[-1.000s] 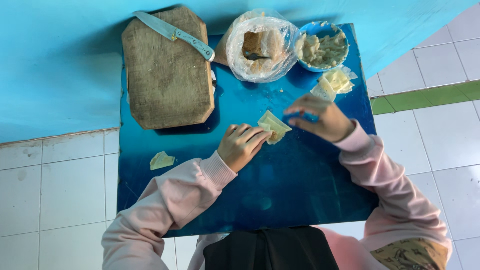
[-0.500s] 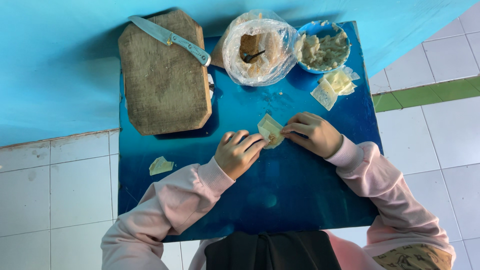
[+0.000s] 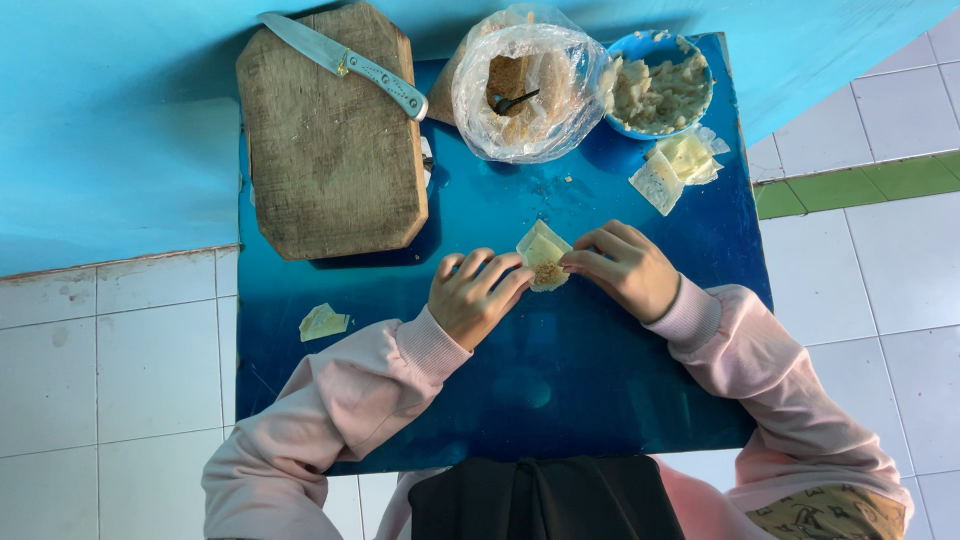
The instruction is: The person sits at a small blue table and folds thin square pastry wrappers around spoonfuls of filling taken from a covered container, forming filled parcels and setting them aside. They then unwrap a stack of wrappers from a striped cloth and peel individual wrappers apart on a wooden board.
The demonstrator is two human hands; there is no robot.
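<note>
Fingers of left hand (image 3: 478,297) and right hand (image 3: 622,266) pinch dumpling wrapper (image 3: 543,256) edges, mid blue worktop (image 3: 590,390). Judged thin, soft, tear-prone; grip corners, clear of filling.

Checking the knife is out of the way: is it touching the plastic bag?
Apart. The head view shows blue table between the knife handle's end and the plastic bag.
</note>
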